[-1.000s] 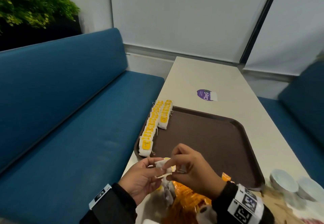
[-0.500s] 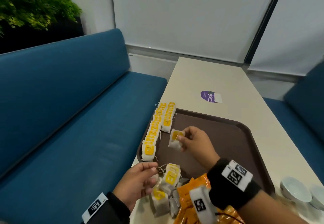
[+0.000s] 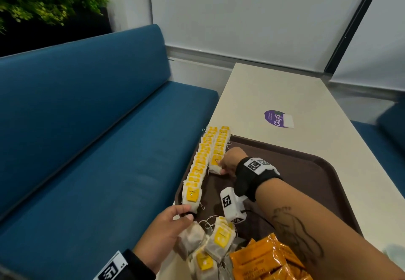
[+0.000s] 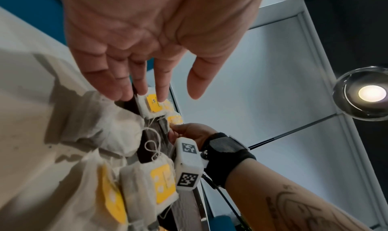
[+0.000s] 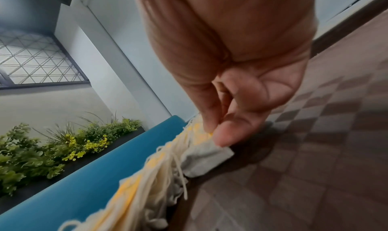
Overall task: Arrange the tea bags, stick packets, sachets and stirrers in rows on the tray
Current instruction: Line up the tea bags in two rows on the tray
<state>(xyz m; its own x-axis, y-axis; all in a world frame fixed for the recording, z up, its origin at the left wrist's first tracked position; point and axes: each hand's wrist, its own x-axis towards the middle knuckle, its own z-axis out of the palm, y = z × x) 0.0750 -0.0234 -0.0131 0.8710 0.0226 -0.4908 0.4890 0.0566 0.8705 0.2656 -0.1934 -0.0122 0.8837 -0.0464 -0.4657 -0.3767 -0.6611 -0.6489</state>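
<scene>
Starting from the left, the outer row of tea bags (image 3: 198,168) runs along the tray (image 3: 306,170) edge right next to the drop to the blue bench (image 3: 87,148), so any sideways shove could tip bags off the table. The left hand (image 3: 168,225) is spread flat with straight fingers touching the nearest bag of that row, and a nudge there could buckle the overlapped stack like dominoes. Below it the loose tea bags (image 3: 215,239) sit in a heap with strings looping everywhere, easy to snag and drag along. Next over, the right hand (image 3: 230,161) pinches one tea bag (image 3: 215,167) between thumb and fingertip at the near end of the second, shorter row (image 3: 220,146); letting go crooked would probably skew the line. The orange packets (image 3: 263,260) wait off the tray by the forearm, which might sweep them.
</scene>
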